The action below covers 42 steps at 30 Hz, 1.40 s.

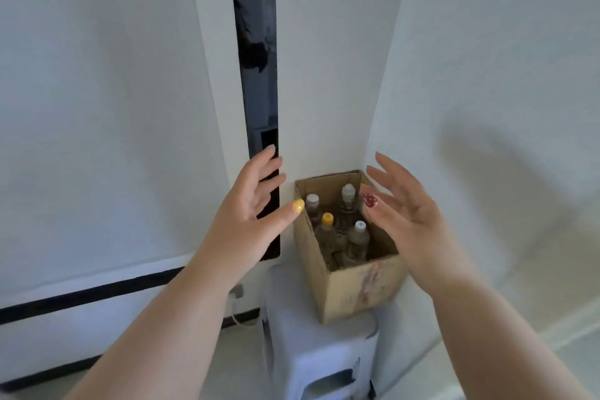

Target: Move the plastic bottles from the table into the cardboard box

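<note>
Box (354,289) with bottles (344,224) between empty left grip (250,204), right grip (406,214).

White plastic stool (324,354) stands in corner between white walls, slot handle in its near side. Open cardboard box (357,292) sits directly on stool top, pushed toward wall corner, overhanging right edge. Four capped plastic bottles (341,227) stand upright inside box.

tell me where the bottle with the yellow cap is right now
In the head view, the clear plastic bottle with the yellow cap stands upright inside the open brown cardboard box, at its left-front, among three white-capped bottles.
</note>
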Each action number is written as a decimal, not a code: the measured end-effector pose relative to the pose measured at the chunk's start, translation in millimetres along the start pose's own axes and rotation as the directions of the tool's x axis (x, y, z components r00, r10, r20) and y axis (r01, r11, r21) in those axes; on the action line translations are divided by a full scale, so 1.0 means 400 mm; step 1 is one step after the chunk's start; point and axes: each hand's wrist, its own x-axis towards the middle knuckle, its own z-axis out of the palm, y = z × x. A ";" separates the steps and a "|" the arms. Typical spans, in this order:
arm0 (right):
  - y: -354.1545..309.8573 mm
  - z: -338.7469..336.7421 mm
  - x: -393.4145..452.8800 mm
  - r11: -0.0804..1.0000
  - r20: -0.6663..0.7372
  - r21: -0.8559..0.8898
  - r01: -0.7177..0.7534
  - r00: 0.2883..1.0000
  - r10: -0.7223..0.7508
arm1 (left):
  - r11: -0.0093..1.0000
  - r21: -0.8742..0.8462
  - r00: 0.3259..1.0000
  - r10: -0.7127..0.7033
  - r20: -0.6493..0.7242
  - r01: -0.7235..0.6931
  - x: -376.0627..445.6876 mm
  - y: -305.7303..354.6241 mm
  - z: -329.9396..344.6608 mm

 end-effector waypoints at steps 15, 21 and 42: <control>-0.339 0.129 -0.668 0.908 0.191 0.420 0.003 0.977 -0.092 | 0.752 -0.658 0.992 -0.056 -0.110 -0.030 -0.696 0.316 -0.189; -0.400 0.124 -0.973 0.832 0.343 0.547 -0.087 0.930 -0.128 | 0.647 -0.761 0.986 -0.081 -0.142 -0.056 -1.051 0.417 -0.124; -0.724 0.463 -1.782 0.891 0.448 -0.023 0.453 0.802 -0.396 | 0.806 0.590 0.844 0.347 -0.410 -0.045 -1.998 0.697 -0.361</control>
